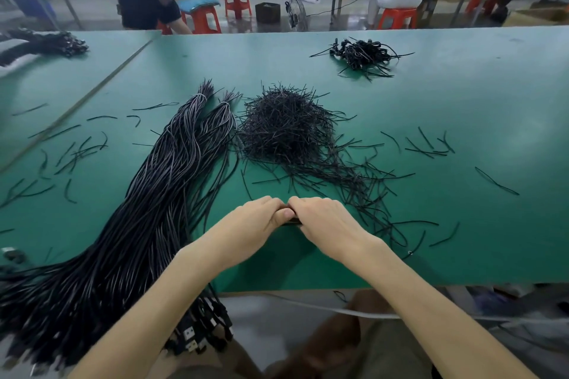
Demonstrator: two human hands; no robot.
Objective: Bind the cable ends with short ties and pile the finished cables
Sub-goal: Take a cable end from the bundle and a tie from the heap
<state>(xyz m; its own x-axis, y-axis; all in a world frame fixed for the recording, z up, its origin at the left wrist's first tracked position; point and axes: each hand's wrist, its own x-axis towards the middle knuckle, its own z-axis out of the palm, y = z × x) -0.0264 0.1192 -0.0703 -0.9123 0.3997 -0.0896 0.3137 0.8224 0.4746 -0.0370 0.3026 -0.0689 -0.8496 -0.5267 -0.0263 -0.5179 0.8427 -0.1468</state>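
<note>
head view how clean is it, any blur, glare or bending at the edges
In the head view the wide lens bows the edges of the green table; pale glare sits on its far left and right; the red stools behind are hazy; the centre is sharp, the tie heap crisp, though the left hand and right hand hide most of the dark strand they pinch.

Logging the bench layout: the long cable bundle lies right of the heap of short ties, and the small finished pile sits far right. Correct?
Not quite. The head view shows the long cable bundle lying left of the heap of short ties, not right. The small finished pile does sit far right.
</note>
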